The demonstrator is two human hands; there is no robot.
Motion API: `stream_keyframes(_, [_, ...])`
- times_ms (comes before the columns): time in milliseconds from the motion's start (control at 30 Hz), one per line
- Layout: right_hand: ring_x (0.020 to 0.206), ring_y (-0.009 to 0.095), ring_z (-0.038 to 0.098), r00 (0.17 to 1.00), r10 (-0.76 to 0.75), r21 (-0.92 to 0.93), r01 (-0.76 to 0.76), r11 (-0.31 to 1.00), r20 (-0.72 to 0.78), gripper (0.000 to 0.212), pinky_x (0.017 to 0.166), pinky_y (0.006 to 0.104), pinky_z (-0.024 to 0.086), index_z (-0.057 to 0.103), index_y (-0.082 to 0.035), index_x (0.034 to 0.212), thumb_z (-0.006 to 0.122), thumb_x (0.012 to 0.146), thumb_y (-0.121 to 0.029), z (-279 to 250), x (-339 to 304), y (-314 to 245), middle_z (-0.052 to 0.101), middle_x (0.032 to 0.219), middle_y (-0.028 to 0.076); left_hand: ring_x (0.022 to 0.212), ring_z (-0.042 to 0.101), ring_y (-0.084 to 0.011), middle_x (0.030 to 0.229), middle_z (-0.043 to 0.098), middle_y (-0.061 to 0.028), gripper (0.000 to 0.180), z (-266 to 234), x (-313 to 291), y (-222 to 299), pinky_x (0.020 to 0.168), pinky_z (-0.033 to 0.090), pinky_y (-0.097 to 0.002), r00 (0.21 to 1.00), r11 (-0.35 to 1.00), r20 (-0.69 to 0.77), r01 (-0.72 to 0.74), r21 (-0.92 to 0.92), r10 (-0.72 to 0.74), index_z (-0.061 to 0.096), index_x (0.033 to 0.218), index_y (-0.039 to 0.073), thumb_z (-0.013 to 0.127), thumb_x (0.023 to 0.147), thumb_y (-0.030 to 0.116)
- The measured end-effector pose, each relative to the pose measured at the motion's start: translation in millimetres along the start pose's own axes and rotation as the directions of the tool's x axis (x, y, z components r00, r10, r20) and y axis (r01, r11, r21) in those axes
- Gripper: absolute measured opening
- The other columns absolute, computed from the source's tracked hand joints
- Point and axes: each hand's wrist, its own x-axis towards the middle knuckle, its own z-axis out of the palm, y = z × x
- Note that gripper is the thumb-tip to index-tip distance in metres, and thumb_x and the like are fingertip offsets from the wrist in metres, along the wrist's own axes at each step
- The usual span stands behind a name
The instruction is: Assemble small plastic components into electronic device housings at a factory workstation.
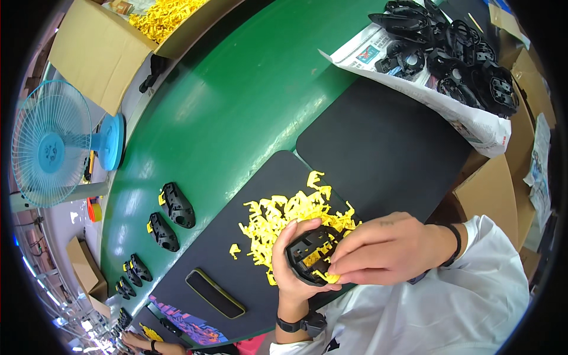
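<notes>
My left hand is closed around a black computer mouse shell, with its hollow inner side facing up. My right hand reaches over from the right, thumb and fingertips pinched on a small yellow plastic clip at the shell's near edge. Yellow shows inside the shell through its opening; how the clip sits against the edge is partly hidden by my fingers. Just beyond both hands, a loose heap of yellow plastic clips is spread on a black mat.
Several black shells with yellow clips, one nearest, line the green table leftward. A phone lies on the mat. Newspaper bears black shells at far right. A blue fan and carton stand left; another person's arm shows below.
</notes>
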Motion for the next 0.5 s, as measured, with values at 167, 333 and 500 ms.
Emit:
stream_keyframes(167, [0.071, 0.014, 0.064, 0.999, -0.043, 0.039, 0.043, 0.998, 0.014, 0.024, 0.061, 0.0248, 0.054, 0.071, -0.013, 0.102, 0.074, 0.078, -0.009, 3.6, 2.1, 7.3, 0.063, 0.094, -0.001, 0.104, 0.062, -0.0289, 0.117, 0.059, -0.0239, 0.122, 6.0, 2.0, 3.3, 0.088, 0.052, -0.0376, 0.997, 0.983, -0.072, -0.011, 0.185, 0.024, 0.032, 0.142, -0.003, 0.088, 0.05, 0.055])
stream_keyframes(333, [0.07, 0.015, 0.062, 0.999, -0.029, 0.129, 0.027, 0.991, 0.017, 0.027, 0.06, 0.0269, 0.053, 0.071, -0.012, 0.104, 0.074, 0.078, -0.006, 3.0, -0.1, 9.3, 0.061, 0.096, 0.0, 0.097, 0.066, -0.0279, 0.114, 0.062, -0.0231, 0.119, 0.8, 4.6, 2.8, 0.085, 0.054, -0.0365, 0.997, 0.954, -0.01, -0.071, 0.293, 0.078, 0.032, 0.142, -0.004, 0.092, 0.051, 0.047])
stream_keyframes(500, [0.074, 0.017, 0.062, 0.999, -0.025, 0.254, 0.017, 0.967, 0.029, 0.027, 0.064, 0.0294, 0.052, 0.07, -0.011, 0.104, 0.074, 0.078, -0.006, 4.0, -0.5, 14.9, 0.061, 0.097, 0.001, 0.094, 0.065, -0.0292, 0.109, 0.064, -0.0227, 0.114, 2.8, 3.4, 2.6, 0.081, 0.054, -0.038, 0.99, 0.913, 0.012, -0.132, 0.387, 0.138, 0.034, 0.142, -0.002, 0.092, 0.056, 0.044])
